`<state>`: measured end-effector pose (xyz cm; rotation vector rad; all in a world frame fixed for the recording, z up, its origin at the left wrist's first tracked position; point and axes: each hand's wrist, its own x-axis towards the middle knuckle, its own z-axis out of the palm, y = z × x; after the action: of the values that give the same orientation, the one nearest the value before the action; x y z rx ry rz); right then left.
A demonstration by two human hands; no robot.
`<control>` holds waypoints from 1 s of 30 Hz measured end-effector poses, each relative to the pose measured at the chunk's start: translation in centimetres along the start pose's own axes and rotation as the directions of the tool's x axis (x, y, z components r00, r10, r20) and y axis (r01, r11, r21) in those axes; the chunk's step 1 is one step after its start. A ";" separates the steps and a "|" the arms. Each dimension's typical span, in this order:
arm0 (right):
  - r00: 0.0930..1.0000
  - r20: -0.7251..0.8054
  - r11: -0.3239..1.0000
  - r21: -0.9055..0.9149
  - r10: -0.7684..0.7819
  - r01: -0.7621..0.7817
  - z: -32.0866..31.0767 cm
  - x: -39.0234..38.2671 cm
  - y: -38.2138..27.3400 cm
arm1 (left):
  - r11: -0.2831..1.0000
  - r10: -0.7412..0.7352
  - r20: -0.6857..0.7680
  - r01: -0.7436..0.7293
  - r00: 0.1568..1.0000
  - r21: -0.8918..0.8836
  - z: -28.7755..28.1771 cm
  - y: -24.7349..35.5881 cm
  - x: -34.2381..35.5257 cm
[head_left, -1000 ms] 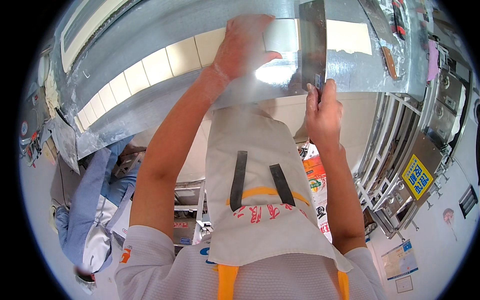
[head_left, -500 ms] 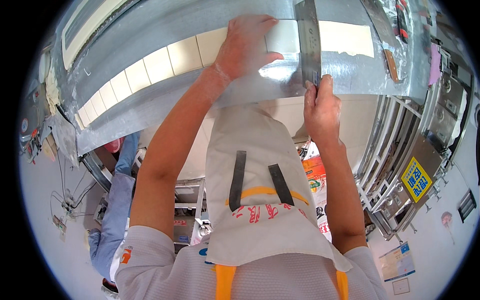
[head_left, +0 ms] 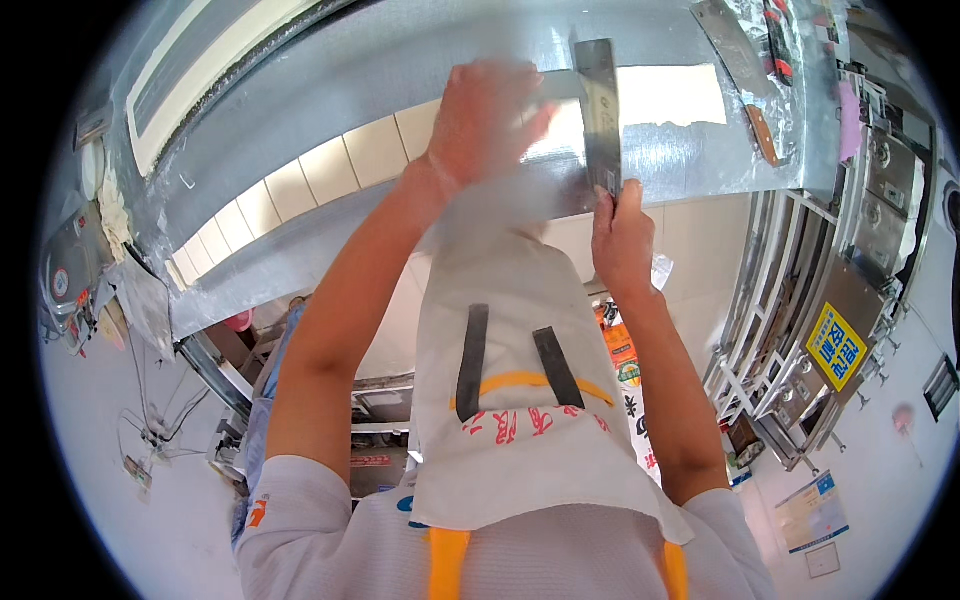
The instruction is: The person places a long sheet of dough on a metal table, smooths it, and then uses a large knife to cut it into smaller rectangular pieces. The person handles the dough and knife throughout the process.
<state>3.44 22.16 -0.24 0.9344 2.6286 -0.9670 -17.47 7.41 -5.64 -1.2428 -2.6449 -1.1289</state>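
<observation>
My right hand (head_left: 624, 240) is closed around the handle of a broad-bladed knife (head_left: 601, 120). The blade lies across a flat pale strip that looks like dough, on a grey metal worktop (head_left: 330, 90). To the right of the blade the dough strip (head_left: 670, 95) runs on in one piece. On the left it is divided into several dough pieces (head_left: 325, 173) in a row. My left hand (head_left: 485, 125) rests over the strip just left of the knife, thumb and fingers apart. Its fingertips are blurred by a hazy smear in the picture.
A second wide knife with a wooden handle (head_left: 763, 135) lies at the right of the worktop, beside a red-and-black tool (head_left: 778, 45). A metal rack (head_left: 790, 330) stands at right, below the worktop. A grey appliance (head_left: 68, 270) is at far left.
The view has shifted, so worktop, knife and hands sit slightly lower and further left. The other person's blue-trousered leg at left is now mostly behind my arm. My grip on the knife is unchanged.
</observation>
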 end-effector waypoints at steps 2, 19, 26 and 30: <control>0.997 -0.067 0.997 0.063 0.049 -0.044 -0.3 -0.8 0.0 | 0.996 -0.011 -0.019 0.013 1.000 0.087 -0.2 -1.7 1.9; 0.971 -0.164 0.956 0.266 0.174 -0.126 -4.9 -1.2 4.2 | 0.985 -0.122 0.008 0.122 0.993 -0.125 6.1 4.6 4.7; 0.993 -0.119 0.981 0.192 0.016 0.007 -6.5 0.1 6.6 | 0.995 -0.099 0.129 0.099 0.987 0.001 6.7 4.7 2.4; 0.997 -0.039 0.977 0.207 0.065 -0.056 -7.3 0.5 7.2 | 0.997 -0.080 0.075 0.082 0.994 -0.015 7.1 4.5 1.9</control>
<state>7.82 31.33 1.45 1.0870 2.5558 -1.2342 -13.81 14.98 -7.66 -1.2146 -2.7691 -1.1421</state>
